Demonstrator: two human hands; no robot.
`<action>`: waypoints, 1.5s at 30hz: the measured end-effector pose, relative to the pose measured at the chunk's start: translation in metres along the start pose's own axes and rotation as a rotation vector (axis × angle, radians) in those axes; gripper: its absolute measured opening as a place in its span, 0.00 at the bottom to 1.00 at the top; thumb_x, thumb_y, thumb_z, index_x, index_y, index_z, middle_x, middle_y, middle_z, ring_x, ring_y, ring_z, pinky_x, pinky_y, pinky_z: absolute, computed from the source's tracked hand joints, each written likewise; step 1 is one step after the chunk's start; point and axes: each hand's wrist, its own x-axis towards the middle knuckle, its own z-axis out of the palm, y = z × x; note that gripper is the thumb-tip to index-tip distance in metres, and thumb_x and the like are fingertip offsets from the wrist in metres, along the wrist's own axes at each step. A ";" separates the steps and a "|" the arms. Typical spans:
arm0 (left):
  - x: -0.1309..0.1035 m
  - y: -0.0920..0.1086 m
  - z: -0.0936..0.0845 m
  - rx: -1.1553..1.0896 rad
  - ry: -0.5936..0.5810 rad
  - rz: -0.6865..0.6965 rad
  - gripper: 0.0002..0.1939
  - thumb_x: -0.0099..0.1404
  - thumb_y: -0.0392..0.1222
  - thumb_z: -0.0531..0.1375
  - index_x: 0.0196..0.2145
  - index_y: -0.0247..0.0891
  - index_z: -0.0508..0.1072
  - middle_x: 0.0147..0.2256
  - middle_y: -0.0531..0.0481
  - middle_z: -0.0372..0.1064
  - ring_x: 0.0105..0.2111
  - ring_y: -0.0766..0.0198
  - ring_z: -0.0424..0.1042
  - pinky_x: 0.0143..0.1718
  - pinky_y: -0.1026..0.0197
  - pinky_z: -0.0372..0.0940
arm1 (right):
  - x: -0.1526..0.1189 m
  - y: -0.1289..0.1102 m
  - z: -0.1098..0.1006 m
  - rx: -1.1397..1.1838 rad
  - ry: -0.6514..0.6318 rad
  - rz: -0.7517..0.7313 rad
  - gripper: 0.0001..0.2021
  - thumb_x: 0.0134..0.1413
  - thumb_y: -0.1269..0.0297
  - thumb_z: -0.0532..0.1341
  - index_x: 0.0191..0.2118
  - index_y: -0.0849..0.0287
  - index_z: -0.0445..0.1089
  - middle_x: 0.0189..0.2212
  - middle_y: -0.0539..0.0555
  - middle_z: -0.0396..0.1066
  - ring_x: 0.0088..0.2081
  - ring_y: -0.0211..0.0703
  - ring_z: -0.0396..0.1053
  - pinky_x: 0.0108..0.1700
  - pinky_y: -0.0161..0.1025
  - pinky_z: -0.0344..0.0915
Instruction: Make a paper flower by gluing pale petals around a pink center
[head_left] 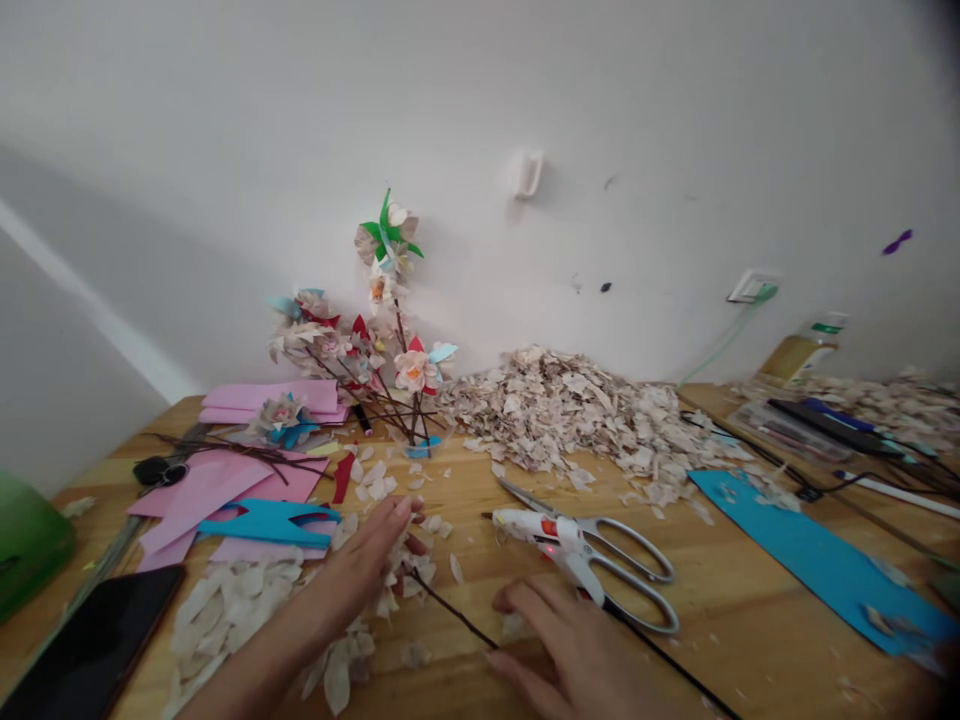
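A thin dark twig (454, 609) lies slantwise low over the table, with pale petals at its upper left end. My right hand (562, 640) pinches the twig's lower right end between thumb and fingers. My left hand (379, 550) is beside the petalled end, its fingers stretched out together; its underside and whatever it touches there are hidden. A white glue gun (541, 530) with a small red light lies beyond my right hand, resting against grey-handled scissors (634, 550). Loose pale petals (232, 605) spread under and left of my left forearm.
Petal-covered twigs (390, 375) stand at the back left. A large petal heap (562, 405) lies against the wall. Pink paper (217, 485), blue paper (817, 560) and a black phone (94, 640) are on the table (720, 620). A black cable runs to the front edge.
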 end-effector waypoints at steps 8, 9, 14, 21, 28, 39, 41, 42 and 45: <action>0.000 -0.002 -0.001 0.017 0.003 0.010 0.28 0.56 0.64 0.48 0.40 0.39 0.68 0.32 0.46 0.69 0.25 0.61 0.64 0.23 0.60 0.60 | 0.009 -0.004 0.007 0.010 -0.121 0.072 0.05 0.52 0.70 0.58 0.34 0.57 0.70 0.31 0.51 0.76 0.34 0.44 0.72 0.34 0.34 0.63; 0.000 -0.002 -0.001 0.022 0.002 0.011 0.28 0.55 0.65 0.48 0.40 0.39 0.68 0.32 0.46 0.69 0.25 0.61 0.64 0.23 0.60 0.59 | 0.010 -0.003 0.008 0.011 -0.117 0.067 0.06 0.53 0.71 0.57 0.34 0.57 0.71 0.31 0.51 0.76 0.34 0.44 0.72 0.33 0.34 0.62; 0.002 0.000 0.000 -0.009 0.016 0.036 0.28 0.54 0.65 0.50 0.39 0.39 0.67 0.38 0.43 0.68 0.29 0.58 0.67 0.22 0.60 0.60 | 0.010 0.000 0.012 0.037 -0.092 0.051 0.07 0.52 0.73 0.57 0.33 0.57 0.71 0.30 0.51 0.75 0.33 0.42 0.72 0.33 0.33 0.61; 0.010 -0.006 -0.002 -0.156 0.039 0.025 0.30 0.50 0.67 0.52 0.40 0.41 0.66 0.46 0.40 0.64 0.44 0.47 0.66 0.26 0.58 0.64 | 0.007 0.004 0.014 0.054 -0.042 0.017 0.08 0.53 0.72 0.54 0.32 0.56 0.70 0.28 0.50 0.74 0.31 0.41 0.70 0.31 0.33 0.60; 0.017 -0.012 -0.006 -0.198 0.040 0.058 0.30 0.48 0.68 0.54 0.39 0.41 0.65 0.46 0.41 0.64 0.45 0.48 0.66 0.28 0.59 0.64 | 0.007 0.003 0.014 0.059 -0.026 0.000 0.07 0.52 0.73 0.55 0.31 0.58 0.70 0.28 0.51 0.74 0.31 0.42 0.71 0.31 0.33 0.61; 0.011 -0.007 -0.002 -0.242 0.023 0.055 0.28 0.48 0.66 0.56 0.38 0.41 0.66 0.45 0.42 0.64 0.43 0.48 0.67 0.25 0.59 0.65 | 0.005 0.001 0.013 0.028 0.008 -0.035 0.08 0.51 0.75 0.53 0.30 0.57 0.68 0.26 0.50 0.73 0.29 0.41 0.70 0.31 0.32 0.62; 0.010 -0.006 -0.001 -0.245 0.018 0.054 0.28 0.48 0.66 0.56 0.38 0.41 0.66 0.45 0.42 0.63 0.43 0.48 0.67 0.25 0.59 0.64 | 0.005 -0.001 0.013 0.023 0.005 -0.032 0.09 0.51 0.75 0.53 0.30 0.58 0.68 0.26 0.50 0.73 0.29 0.41 0.70 0.30 0.32 0.62; 0.009 -0.005 -0.001 -0.244 0.017 0.052 0.28 0.48 0.66 0.56 0.37 0.41 0.66 0.45 0.42 0.63 0.43 0.49 0.67 0.25 0.59 0.64 | 0.005 -0.002 0.012 0.020 0.001 -0.029 0.08 0.51 0.75 0.53 0.30 0.58 0.68 0.26 0.51 0.73 0.29 0.41 0.70 0.31 0.32 0.62; 0.009 -0.005 -0.001 -0.235 0.012 0.045 0.28 0.48 0.66 0.56 0.37 0.41 0.67 0.44 0.42 0.64 0.42 0.49 0.67 0.26 0.58 0.65 | 0.005 -0.002 0.012 0.033 -0.006 -0.035 0.09 0.51 0.76 0.53 0.30 0.58 0.68 0.27 0.51 0.73 0.29 0.41 0.71 0.30 0.32 0.62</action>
